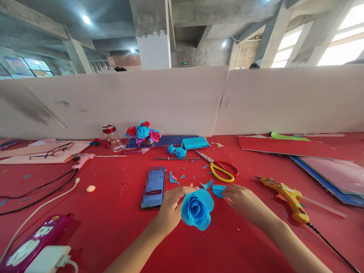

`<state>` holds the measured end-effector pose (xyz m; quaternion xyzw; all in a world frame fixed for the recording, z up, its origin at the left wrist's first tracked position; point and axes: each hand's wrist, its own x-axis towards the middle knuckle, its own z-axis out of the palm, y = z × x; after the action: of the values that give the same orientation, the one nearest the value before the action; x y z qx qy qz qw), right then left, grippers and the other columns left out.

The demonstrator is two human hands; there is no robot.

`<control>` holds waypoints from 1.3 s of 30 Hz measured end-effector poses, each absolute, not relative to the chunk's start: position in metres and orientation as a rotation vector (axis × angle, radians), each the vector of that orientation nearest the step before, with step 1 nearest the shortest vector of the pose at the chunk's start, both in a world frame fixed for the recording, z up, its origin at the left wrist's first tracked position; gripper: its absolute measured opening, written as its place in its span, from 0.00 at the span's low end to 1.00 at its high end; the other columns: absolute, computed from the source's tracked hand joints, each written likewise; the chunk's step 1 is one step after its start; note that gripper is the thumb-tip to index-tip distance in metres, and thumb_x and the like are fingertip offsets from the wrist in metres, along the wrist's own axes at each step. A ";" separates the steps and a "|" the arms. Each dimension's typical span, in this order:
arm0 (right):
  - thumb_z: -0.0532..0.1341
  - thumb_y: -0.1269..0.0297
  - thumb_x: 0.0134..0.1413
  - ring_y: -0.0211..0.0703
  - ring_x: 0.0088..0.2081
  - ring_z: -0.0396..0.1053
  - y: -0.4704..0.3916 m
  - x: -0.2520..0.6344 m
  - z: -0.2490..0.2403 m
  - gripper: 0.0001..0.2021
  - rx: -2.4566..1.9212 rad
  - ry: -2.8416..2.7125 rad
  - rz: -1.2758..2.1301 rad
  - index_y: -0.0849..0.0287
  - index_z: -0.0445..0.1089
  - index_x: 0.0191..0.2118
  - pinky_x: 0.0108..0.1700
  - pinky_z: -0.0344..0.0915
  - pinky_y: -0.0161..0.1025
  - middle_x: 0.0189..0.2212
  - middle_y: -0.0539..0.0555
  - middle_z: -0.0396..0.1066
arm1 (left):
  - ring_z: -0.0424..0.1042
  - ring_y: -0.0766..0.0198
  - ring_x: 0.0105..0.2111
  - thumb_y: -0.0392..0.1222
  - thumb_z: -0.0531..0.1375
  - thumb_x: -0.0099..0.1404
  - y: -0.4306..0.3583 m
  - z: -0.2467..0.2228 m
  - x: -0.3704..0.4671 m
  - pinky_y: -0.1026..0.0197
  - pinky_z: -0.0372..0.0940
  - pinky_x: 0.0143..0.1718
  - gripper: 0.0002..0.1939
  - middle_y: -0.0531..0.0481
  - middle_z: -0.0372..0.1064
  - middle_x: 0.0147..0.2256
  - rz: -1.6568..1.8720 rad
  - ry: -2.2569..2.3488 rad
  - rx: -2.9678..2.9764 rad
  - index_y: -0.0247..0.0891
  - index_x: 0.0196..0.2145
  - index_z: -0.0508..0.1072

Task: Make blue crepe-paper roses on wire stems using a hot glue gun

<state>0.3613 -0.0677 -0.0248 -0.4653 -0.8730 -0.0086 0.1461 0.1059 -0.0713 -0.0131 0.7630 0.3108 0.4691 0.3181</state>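
A blue paper rose (197, 209) with layered petals is in my left hand (172, 203), whose fingers are closed behind the bloom and partly hidden by it. To its right, my right hand (245, 201) has its fingertips on a loose blue paper petal (218, 190); the thumb is partly hidden. Another blue paper scrap (207, 184) lies between the hands. Scissors (220, 169) with red and yellow handles rest just beyond my right hand. Left of my left hand lies a phone (153, 188) with its screen lit.
A yellow glue gun (284, 197) lies at right, near stacked sheets (332, 174). Small blue roses (180, 152), a paper bouquet (143, 132) and a jar (113, 138) stand farther back. At left are a pink glue gun (83, 161), glasses (52, 150) and a power strip (38, 239).
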 end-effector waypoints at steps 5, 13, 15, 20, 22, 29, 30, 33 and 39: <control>0.52 0.73 0.54 0.43 0.33 0.72 -0.071 0.356 -0.023 0.11 -1.405 -2.550 -0.087 0.55 0.71 0.31 0.35 0.64 0.37 0.29 0.53 0.75 | 0.72 0.59 0.44 0.32 0.55 0.63 -0.072 -0.017 0.105 0.58 0.63 0.50 0.11 0.52 0.76 0.40 1.247 0.764 1.957 0.44 0.38 0.74; 0.50 0.72 0.54 0.46 0.30 0.71 -0.069 0.349 -0.025 0.13 -1.582 -2.523 -0.191 0.58 0.71 0.29 0.32 0.62 0.39 0.28 0.54 0.75 | 0.72 0.52 0.44 0.46 0.58 0.60 -0.073 -0.016 0.111 0.53 0.63 0.49 0.09 0.47 0.76 0.38 1.207 0.708 1.537 0.41 0.33 0.76; 0.49 0.72 0.55 0.46 0.30 0.71 -0.069 0.349 -0.025 0.14 -1.614 -2.512 -0.209 0.58 0.71 0.28 0.31 0.61 0.39 0.27 0.55 0.74 | 0.73 0.52 0.41 0.48 0.60 0.58 -0.073 -0.012 0.114 0.52 0.64 0.49 0.11 0.47 0.77 0.33 1.225 0.671 1.401 0.39 0.28 0.76; 0.50 0.74 0.53 0.44 0.29 0.70 -0.069 0.349 -0.026 0.13 -1.630 -2.515 -0.217 0.58 0.69 0.25 0.29 0.59 0.36 0.24 0.54 0.73 | 0.75 0.55 0.37 0.46 0.63 0.55 -0.074 -0.006 0.118 0.52 0.66 0.46 0.09 0.49 0.75 0.30 1.297 0.668 1.275 0.38 0.25 0.73; 0.50 0.74 0.53 0.43 0.28 0.70 -0.068 0.349 -0.028 0.13 -1.645 -2.496 -0.213 0.58 0.69 0.24 0.29 0.58 0.36 0.24 0.54 0.72 | 0.74 0.56 0.38 0.43 0.63 0.56 -0.075 -0.006 0.117 0.53 0.66 0.47 0.06 0.50 0.75 0.32 1.319 0.695 1.288 0.39 0.27 0.72; 0.49 0.73 0.53 0.45 0.30 0.70 -0.067 0.351 -0.034 0.14 -1.703 -2.405 -0.136 0.58 0.69 0.25 0.30 0.59 0.37 0.25 0.55 0.72 | 0.74 0.63 0.36 0.41 0.62 0.59 -0.077 -0.006 0.119 0.58 0.69 0.45 0.05 0.52 0.73 0.30 1.255 0.688 1.105 0.37 0.29 0.73; 0.49 0.73 0.53 0.45 0.29 0.70 -0.067 0.352 -0.034 0.14 -1.702 -2.393 -0.116 0.58 0.69 0.25 0.30 0.60 0.37 0.25 0.54 0.72 | 0.74 0.63 0.36 0.40 0.62 0.58 -0.077 -0.005 0.119 0.59 0.69 0.44 0.05 0.51 0.73 0.30 1.244 0.688 1.077 0.36 0.29 0.73; 0.49 0.71 0.53 0.43 0.29 0.70 -0.067 0.353 -0.033 0.13 -1.669 -2.375 -0.053 0.57 0.69 0.26 0.29 0.60 0.36 0.26 0.54 0.72 | 0.74 0.66 0.33 0.39 0.63 0.58 -0.075 -0.005 0.119 0.63 0.70 0.40 0.04 0.52 0.73 0.29 1.218 0.709 1.003 0.36 0.29 0.73; 0.50 0.69 0.53 0.45 0.32 0.70 -0.067 0.350 -0.028 0.12 -1.620 -2.301 -0.001 0.57 0.71 0.29 0.34 0.63 0.38 0.30 0.56 0.73 | 0.74 0.66 0.32 0.39 0.63 0.57 -0.077 -0.003 0.119 0.64 0.71 0.37 0.05 0.50 0.74 0.30 1.144 0.756 1.012 0.35 0.31 0.74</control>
<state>0.3501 -0.0668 -0.0280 -0.5681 -0.8067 -0.0004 0.1630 0.1187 -0.0765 -0.0028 0.4468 0.3341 0.5051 0.6585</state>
